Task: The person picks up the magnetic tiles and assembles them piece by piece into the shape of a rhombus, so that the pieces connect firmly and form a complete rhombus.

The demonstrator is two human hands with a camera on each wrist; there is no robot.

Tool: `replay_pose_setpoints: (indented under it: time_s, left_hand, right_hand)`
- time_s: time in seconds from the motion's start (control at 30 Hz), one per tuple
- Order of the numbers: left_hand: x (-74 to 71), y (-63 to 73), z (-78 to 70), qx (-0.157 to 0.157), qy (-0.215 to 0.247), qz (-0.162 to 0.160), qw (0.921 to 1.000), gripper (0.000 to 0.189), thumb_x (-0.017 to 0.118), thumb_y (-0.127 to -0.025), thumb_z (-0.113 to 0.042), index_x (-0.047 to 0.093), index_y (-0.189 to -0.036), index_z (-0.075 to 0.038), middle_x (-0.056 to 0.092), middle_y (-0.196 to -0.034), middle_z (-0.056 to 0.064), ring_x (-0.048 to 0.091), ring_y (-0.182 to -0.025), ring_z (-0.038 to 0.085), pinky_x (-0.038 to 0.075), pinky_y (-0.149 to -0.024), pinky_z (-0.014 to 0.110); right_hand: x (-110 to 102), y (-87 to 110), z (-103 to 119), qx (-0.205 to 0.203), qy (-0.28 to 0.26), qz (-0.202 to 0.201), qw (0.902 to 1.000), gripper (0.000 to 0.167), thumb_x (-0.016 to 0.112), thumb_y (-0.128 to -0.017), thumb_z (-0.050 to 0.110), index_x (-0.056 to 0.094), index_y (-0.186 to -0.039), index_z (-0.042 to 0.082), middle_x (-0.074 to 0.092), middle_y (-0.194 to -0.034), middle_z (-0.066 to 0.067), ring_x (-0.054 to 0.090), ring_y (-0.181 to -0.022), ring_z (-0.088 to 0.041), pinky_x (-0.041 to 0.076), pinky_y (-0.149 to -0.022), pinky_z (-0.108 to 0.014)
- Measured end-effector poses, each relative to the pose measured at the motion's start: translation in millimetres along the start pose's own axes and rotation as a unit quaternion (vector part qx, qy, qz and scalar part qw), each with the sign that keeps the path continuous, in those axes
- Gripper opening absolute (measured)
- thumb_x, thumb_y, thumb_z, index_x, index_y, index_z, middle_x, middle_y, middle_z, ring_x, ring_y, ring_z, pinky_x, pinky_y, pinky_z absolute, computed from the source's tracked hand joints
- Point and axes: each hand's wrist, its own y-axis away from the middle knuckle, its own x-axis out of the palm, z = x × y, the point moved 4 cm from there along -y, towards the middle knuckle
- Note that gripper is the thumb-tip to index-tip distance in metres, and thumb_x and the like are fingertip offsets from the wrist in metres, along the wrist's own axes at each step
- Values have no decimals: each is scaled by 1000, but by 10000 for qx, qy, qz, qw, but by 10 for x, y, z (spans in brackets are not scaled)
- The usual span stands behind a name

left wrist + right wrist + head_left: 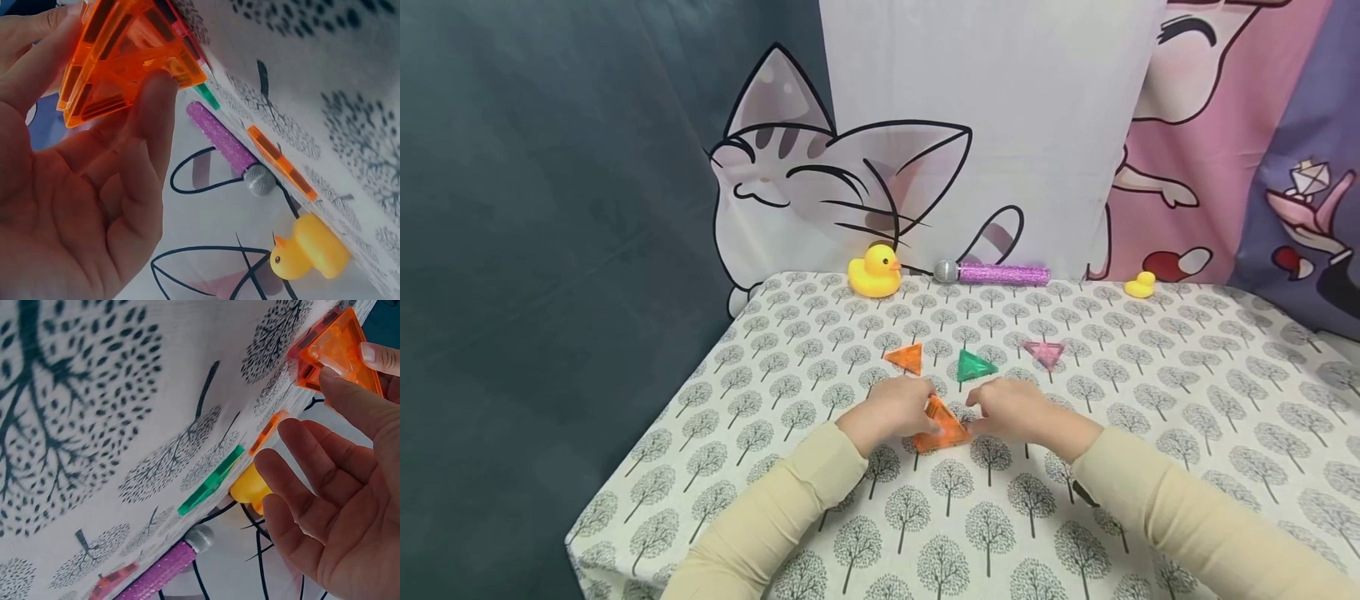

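Note:
My left hand (891,408) pinches orange translucent triangle tiles (946,432) above the patterned cloth. In the left wrist view the thumb lies across the face of these orange tiles (119,69), which look layered, with a reddish edge behind them. My right hand (1018,412) is at their right side. In the right wrist view its thumb (350,394) reaches the tiles' lower corner, while the other fingers stay loosely bent around nothing. Just beyond the hands lie a single orange triangle (907,359), a green triangle (975,367) and a pink triangle (1045,353).
Along the back edge of the table (760,467) stand a large yellow duck (875,273), a purple glittery microphone (1000,274) and a small yellow duck (1141,286). Cartoon-printed curtains (1037,108) hang directly behind. A dark curtain (550,250) borders the left side.

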Motion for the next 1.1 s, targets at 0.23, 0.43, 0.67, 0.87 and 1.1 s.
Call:
replay_pose_setpoints:
  time_s: [0.23,0.43,0.67,0.87,1.1]
  left_hand:
    - [-66,-32,182,-277,222,37,9994,24,73,-67,-29,52,-72,-17,52,-68,-6,48,-63,13,39,-58,28]
    - [-113,-90,446,-641,460,132,9968,24,75,-66,-22,54,-76,-14,53,-67,-3,50,-62,14,40,-58,29]
    - [-207,-155,658,-1046,59,123,9944,35,75,-63,-16,59,-94,-8,59,-87,3,54,-77,20,44,-69,36]
    - [-258,-212,641,-1065,-203,105,9941,30,71,-67,-9,59,-94,-8,60,-91,4,55,-80,21,45,-68,37]
    - [-285,-426,419,-853,-239,-166,9959,26,71,-70,-24,58,-89,-10,56,-77,1,52,-69,17,44,-63,32]
  right_hand:
    - [-19,19,-115,-163,102,-131,9997,36,69,-71,30,63,-96,5,58,-67,5,54,-60,-11,46,-57,-29]
    - [-40,1,-231,-128,181,-165,9996,30,68,-74,23,63,-96,3,63,-80,-5,57,-68,-17,48,-62,-34]
    - [-25,-89,-391,239,182,-84,9995,36,69,-72,27,62,-97,2,62,-96,-13,58,-85,-28,47,-71,-41]
    - [37,-197,-433,-48,380,-293,9988,28,64,-77,19,62,-98,2,58,-97,-13,56,-85,-27,46,-73,-40]
    - [131,-334,-463,597,184,261,9977,43,46,-84,2,43,-127,5,36,-131,-18,36,-114,-41,31,-88,-54]
